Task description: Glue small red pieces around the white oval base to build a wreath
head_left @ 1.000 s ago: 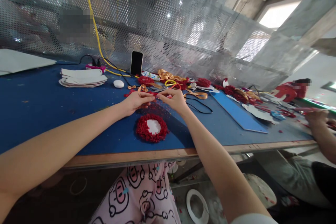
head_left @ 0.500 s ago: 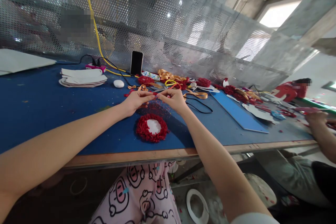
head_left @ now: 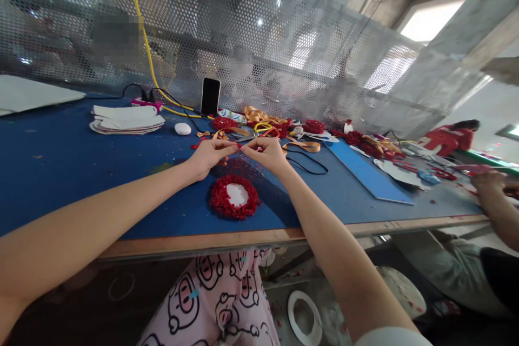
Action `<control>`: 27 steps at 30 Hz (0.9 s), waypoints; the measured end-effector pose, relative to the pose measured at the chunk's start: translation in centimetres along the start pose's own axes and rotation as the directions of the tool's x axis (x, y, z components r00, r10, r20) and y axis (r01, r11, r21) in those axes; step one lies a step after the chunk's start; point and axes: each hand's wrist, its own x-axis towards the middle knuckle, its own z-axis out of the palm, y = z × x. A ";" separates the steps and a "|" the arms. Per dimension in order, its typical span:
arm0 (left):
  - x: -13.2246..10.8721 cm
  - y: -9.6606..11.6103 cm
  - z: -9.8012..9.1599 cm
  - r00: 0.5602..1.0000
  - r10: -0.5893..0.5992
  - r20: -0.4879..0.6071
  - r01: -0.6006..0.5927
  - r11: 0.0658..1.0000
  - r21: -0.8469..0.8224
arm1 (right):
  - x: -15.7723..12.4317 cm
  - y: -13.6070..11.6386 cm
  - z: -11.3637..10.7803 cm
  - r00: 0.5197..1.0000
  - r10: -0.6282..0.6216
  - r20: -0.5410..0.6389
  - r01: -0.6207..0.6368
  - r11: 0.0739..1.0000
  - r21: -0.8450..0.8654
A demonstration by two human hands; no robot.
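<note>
Left hand and right hand meet fingertip to fingertip, both pinched on a small red piece over the blue table, just beyond a red frilled ring, with gold ribbons, a propped phone and stacked white cutouts farther back.

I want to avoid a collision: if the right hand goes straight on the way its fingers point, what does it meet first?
Probably the left hand: the right hand points at it, with only a small red piece pinched between their fingertips.
</note>
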 end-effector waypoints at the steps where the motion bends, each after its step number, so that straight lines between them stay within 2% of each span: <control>1: -0.1 0.1 0.0 1.000 0.006 0.001 -0.006 1.000 0.014 | 0.0 0.0 0.0 1.000 -0.005 0.001 0.005 1.000 -0.004; 9: -0.3 0.2 -0.2 0.997 0.068 0.029 -0.071 0.989 0.130 | -0.1 0.2 -0.2 0.995 -0.079 0.054 0.082 0.995 -0.059; 18: -0.4 0.0 -0.6 0.977 0.175 0.118 -0.203 0.934 0.295 | -0.1 1.2 -0.1 0.978 -0.184 0.097 0.195 0.974 -0.119; 22: -0.1 0.0 -1.0 0.954 0.245 0.172 -0.296 0.849 0.437 | -0.1 1.5 -0.2 0.961 -0.242 0.132 0.261 0.954 -0.149; 27: 0.0 0.2 -1.2 0.889 0.396 0.228 -0.447 0.648 0.617 | 0.1 1.8 -0.3 0.938 -0.303 0.170 0.334 0.920 -0.203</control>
